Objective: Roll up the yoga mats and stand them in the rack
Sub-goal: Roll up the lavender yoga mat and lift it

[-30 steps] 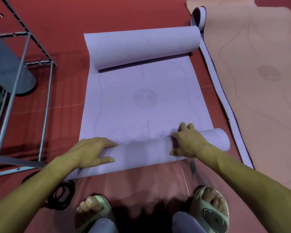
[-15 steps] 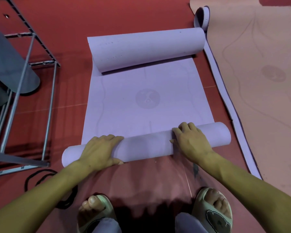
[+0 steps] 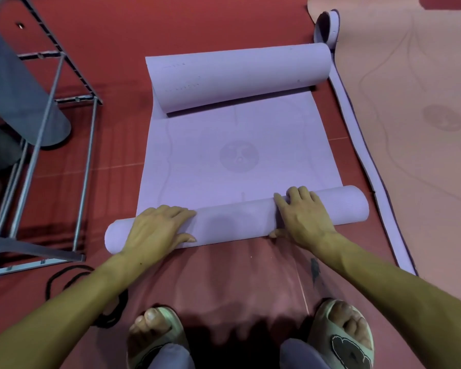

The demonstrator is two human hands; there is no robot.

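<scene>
The purple yoga mat (image 3: 237, 155) lies on the red floor (image 3: 197, 22) just ahead of the person's sandalled feet (image 3: 155, 328), its near end wound into a roll (image 3: 234, 219). That roll has thickened and crept away from the feet over the last second, so the rolling is under way, though a good stretch past it is still flat. The left hand (image 3: 155, 230) and right hand (image 3: 304, 217) both lie over the roll, fingers draped across its top and thumbs tucked on the near side, gripping it. The roll's long axis runs left to right, its right end tipped slightly farther off. Beyond the flat stretch the mat's far end curls in a loose second roll (image 3: 237, 75). Left of the mat stands the metal rack (image 3: 85, 145); right of it a pink mat (image 3: 423, 129) lies flat.
</scene>
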